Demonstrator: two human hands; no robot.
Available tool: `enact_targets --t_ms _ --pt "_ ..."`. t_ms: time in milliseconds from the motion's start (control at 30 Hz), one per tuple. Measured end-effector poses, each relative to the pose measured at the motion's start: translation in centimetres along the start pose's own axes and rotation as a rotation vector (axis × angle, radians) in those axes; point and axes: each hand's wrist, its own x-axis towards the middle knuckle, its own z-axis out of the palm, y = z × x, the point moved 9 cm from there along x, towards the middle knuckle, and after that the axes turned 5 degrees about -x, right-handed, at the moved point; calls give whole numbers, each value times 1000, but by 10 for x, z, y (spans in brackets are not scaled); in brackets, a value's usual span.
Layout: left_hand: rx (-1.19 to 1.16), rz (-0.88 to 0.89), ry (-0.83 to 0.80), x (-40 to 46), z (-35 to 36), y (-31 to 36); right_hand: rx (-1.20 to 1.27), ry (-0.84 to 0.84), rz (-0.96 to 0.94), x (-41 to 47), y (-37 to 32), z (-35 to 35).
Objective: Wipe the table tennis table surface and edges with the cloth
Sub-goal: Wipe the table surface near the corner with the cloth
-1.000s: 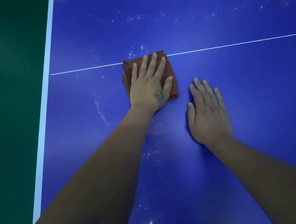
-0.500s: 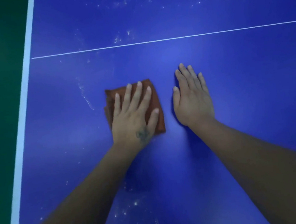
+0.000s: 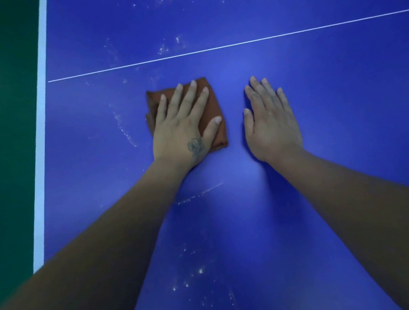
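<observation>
Blue bench [image 3: 317, 94] filling most of the view, white edge band [image 3: 43, 135] down its left side, green floor [image 3: 3, 124] beyond that. Thin white line [image 3: 237, 43] running across, far side of both hands. Brown cloth [image 3: 215, 108] folded to a rough square, no clear long axis, lying flat just short of the white line, corners turned slightly clockwise, far corner pointing toward the line. Left hand [image 3: 183, 129] laid flat on the cloth, fingers [image 3: 189, 98] straight and spread, pressing down rather than curled round it. Right hand [image 3: 271, 123] just right of the cloth, apart from it, palm down on bare bench, fingers straight and together, holding nothing. White dusty smears [image 3: 123, 127] left of the cloth, more specks [image 3: 192, 276] nearer than the cloth, between the forearms.
</observation>
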Motion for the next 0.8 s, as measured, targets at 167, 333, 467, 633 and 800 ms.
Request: enact_targets --t_ms 167,333,467,633,800 --pt "-28 33 31 -85 1 29 2 -28 -6 -2 -1 -1" --pt "-59 22 5 -137 2 44 122 58 56 -42 -1 -22" --pt "-57 -46 -52 -62 -3 29 165 114 -9 -120 -7 -28" --pt "-66 -55 -93 -2 5 12 3 2 18 -169 10 -12" --pt "-55 25 -23 -45 8 30 -88 -58 50 -170 15 -4"
